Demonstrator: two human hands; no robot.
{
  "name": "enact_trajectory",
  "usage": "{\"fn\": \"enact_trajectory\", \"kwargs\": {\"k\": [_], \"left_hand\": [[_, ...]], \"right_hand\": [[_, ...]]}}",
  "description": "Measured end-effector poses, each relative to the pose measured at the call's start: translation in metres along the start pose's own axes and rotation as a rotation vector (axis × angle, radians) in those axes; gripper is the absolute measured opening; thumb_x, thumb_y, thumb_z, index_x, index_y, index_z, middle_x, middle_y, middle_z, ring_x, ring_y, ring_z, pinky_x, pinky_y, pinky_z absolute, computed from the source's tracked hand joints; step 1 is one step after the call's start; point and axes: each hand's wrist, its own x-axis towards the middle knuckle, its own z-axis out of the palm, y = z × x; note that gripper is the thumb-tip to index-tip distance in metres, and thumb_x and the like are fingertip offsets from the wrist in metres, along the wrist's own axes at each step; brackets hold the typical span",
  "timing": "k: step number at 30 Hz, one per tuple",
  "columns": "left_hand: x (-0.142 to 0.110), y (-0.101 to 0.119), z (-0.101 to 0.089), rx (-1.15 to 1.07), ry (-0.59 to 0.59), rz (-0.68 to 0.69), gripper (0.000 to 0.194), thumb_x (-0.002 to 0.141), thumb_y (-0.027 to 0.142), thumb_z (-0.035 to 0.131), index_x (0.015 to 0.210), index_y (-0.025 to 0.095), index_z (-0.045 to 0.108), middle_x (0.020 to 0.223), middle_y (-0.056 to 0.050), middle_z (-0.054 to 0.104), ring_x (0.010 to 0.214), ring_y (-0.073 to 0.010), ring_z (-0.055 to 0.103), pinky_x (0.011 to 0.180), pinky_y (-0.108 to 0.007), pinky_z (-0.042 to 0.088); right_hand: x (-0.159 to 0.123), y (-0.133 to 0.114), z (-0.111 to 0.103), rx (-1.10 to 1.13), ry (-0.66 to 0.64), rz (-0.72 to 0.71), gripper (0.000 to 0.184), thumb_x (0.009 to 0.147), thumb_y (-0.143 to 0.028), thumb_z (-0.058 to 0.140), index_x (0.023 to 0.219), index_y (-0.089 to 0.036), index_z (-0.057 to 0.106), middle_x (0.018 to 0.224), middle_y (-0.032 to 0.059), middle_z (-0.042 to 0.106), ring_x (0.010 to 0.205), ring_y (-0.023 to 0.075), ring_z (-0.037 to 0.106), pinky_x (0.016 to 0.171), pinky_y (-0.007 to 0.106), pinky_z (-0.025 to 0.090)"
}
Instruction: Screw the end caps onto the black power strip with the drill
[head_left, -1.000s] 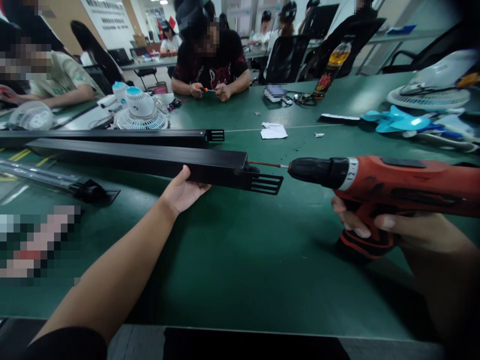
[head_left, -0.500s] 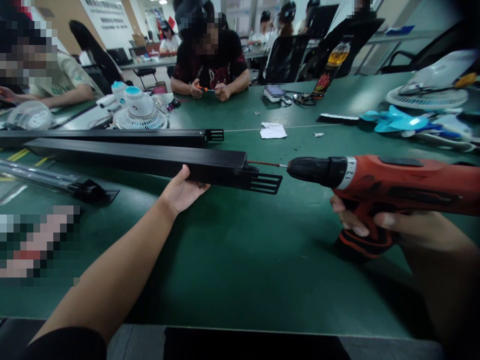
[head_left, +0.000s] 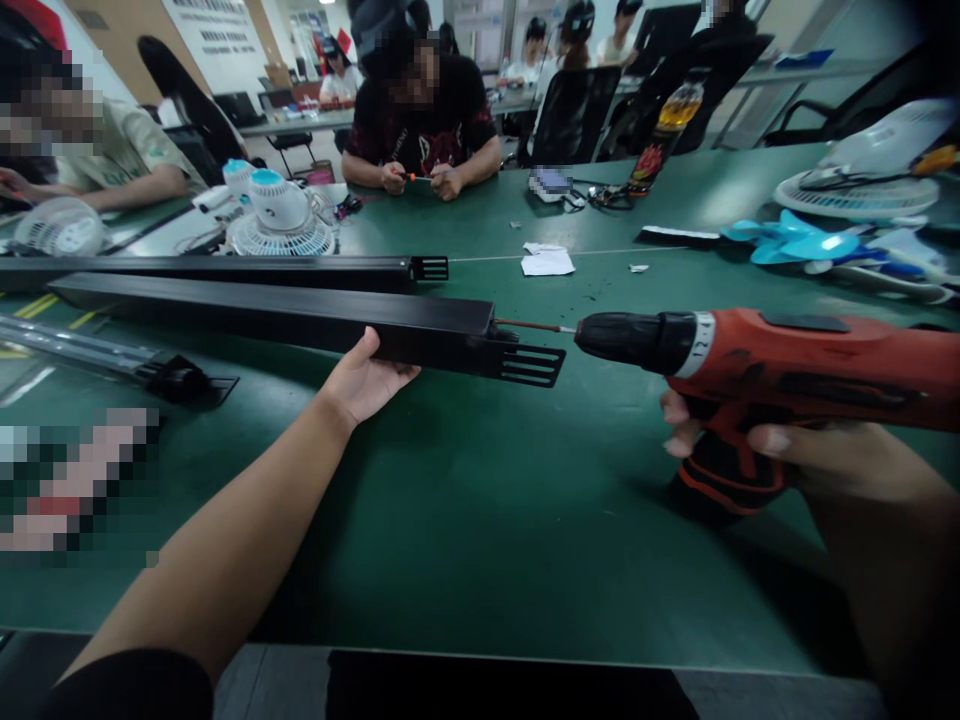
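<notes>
Two bare hands work over a dark green surface (head_left: 480, 520), seen from the person's own head. Left hand (head_left: 369, 382) reaches forward and cups the near side of a long black metal bar (head_left: 300, 318), fingers curled under its edge and thumb against its face, so this grip is closed on the bar. That bar lies flat on the surface and runs from the far left toward the centre, ending in a slotted black bracket (head_left: 531, 365). Right hand (head_left: 757, 445) is wrapped around the handle of a red and black cordless drill (head_left: 765, 360), held level and aimed leftward; this grip is closed on the drill, with one finger extended near the trigger area. A thin driver bit (head_left: 529, 326) juts from the drill's black chuck, and its tip meets the end of the bar just above the bracket. Behind the held bar, a second black bar (head_left: 225, 271) lies parallel to it. White paper scraps (head_left: 547, 262) sit farther back. Small white desk fans (head_left: 281, 222) stand to the far left, and blue fan blades (head_left: 795, 246) lie at the far right. Several other people sit at the far side.
</notes>
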Motion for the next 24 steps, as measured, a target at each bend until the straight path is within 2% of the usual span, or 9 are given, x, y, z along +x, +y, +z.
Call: {"fn": "enact_trajectory", "kwargs": {"k": [4,10,16,24], "left_hand": [[0.0006,-0.0003,0.0000,0.010,0.000,0.004,0.047,0.105,0.064,0.100,0.134,0.028,0.089,0.131,-0.012,0.094,0.131,-0.0347,0.089,0.109,-0.043,0.072],[0.0007,-0.0001,-0.0005,0.015,0.013,-0.001,0.047,0.106,0.063,0.098,0.135,0.028,0.088,0.128,-0.011,0.094,0.126,-0.0337,0.090,0.107,-0.043,0.073],[0.0020,-0.0010,-0.0025,-0.007,-0.008,-0.006,0.046,0.105,0.059,0.100,0.136,0.028,0.087,0.126,-0.010,0.094,0.118,-0.0311,0.091,0.104,-0.042,0.074],[0.0009,0.0000,-0.0015,-0.009,-0.004,-0.013,0.045,0.107,0.059,0.099,0.137,0.028,0.086,0.122,-0.009,0.094,0.114,-0.0304,0.091,0.103,-0.042,0.074]], "right_hand": [[-0.0008,-0.0015,0.0000,-0.026,0.021,0.013,0.033,0.101,-0.048,0.109,0.130,-0.033,0.104,0.108,0.0106,0.097,0.079,0.0308,0.098,0.062,0.030,0.082],[-0.0004,0.0003,-0.0042,-0.020,-0.043,0.028,0.036,0.104,-0.048,0.105,0.132,-0.026,0.101,0.114,0.0100,0.091,0.059,0.0182,0.082,0.055,0.028,0.076],[0.0027,0.0010,-0.0036,0.014,-0.067,0.018,0.034,0.105,-0.045,0.103,0.133,-0.026,0.100,0.115,0.0097,0.089,0.057,0.0160,0.078,0.051,0.028,0.072],[0.0042,-0.0012,0.0003,0.009,-0.061,0.007,0.031,0.105,-0.044,0.104,0.131,-0.027,0.101,0.115,0.0078,0.091,0.056,0.0138,0.077,0.065,0.030,0.082]]}}
